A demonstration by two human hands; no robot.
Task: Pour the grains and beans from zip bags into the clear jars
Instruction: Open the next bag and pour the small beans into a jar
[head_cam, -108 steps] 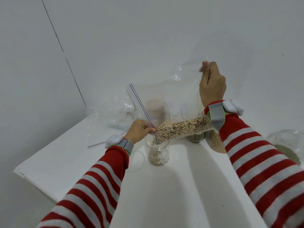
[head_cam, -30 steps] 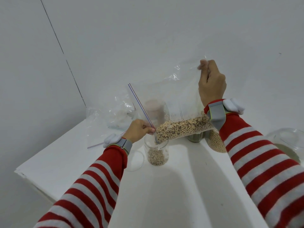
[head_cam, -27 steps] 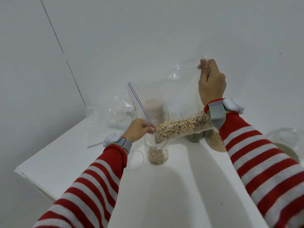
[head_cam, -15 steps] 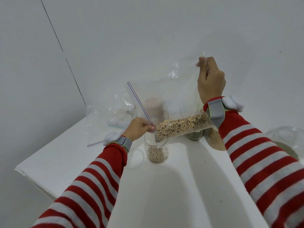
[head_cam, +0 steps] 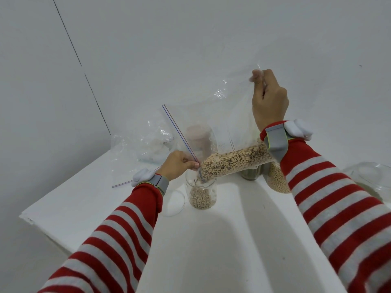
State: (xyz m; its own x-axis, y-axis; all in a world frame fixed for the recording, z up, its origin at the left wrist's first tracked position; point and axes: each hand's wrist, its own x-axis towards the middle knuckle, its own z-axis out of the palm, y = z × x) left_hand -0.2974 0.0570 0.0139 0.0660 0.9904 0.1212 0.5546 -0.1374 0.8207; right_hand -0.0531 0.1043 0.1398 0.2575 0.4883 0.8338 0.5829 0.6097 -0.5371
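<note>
A clear zip bag of black-eyed beans hangs tilted over a small clear jar. My left hand pinches the bag's zip mouth at the jar's rim. My right hand holds the bag's far corner high, so the beans slope down toward the mouth. The jar stands upright on the white table and is about a third full of beans.
Behind the bag stand a jar with pinkish contents, a dark-filled jar and a jar of pale beans. Empty crumpled bags lie at the back left. A clear lid lies left of the jar. A glass bowl sits far right.
My right hand has lifted the bag's corner a little higher. The bean level in the jar has risen since the earliest frame. My left hand has stayed at the rim.
</note>
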